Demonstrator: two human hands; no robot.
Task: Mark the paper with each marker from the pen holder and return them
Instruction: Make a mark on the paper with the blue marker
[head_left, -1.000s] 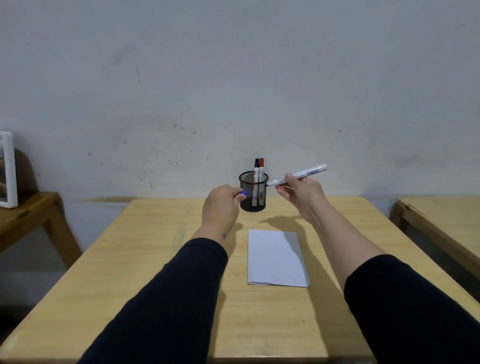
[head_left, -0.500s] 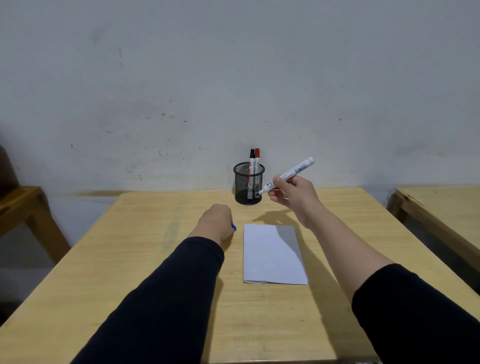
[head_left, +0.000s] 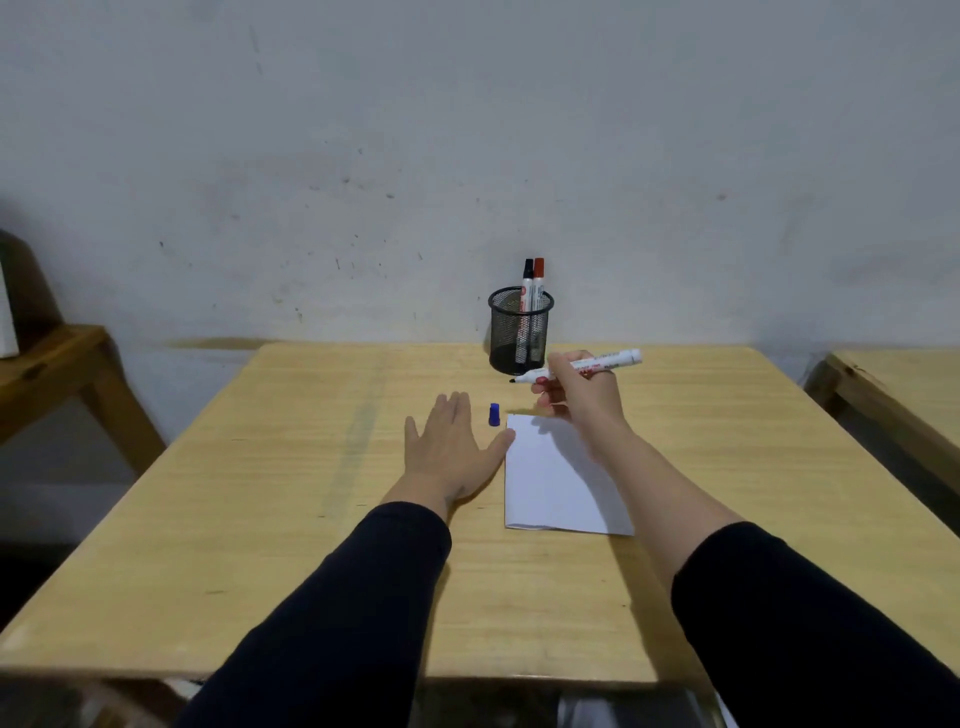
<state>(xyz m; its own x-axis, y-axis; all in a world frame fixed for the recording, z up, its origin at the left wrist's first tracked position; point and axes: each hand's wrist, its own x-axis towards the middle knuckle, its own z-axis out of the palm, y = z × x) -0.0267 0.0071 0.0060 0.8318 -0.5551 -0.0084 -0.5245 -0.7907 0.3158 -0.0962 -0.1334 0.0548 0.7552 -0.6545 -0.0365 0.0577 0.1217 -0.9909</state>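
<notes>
- The right hand (head_left: 582, 400) grips an uncapped white marker (head_left: 597, 365) by its barrel, dark tip pointing left, raised above the far edge of the white paper (head_left: 558, 478).
- The left hand (head_left: 449, 452) lies flat and spread on the wooden desk (head_left: 260, 493), holding nothing, its thumb touching the paper's left edge.
- A blue cap (head_left: 494, 414) sits on the desk just beyond that thumb, close to the paper's far left corner.
- Behind, near the wall, a black mesh pen holder (head_left: 519, 332) keeps a black-capped marker (head_left: 528, 291) and a red-capped marker (head_left: 538, 288) upright.
</notes>
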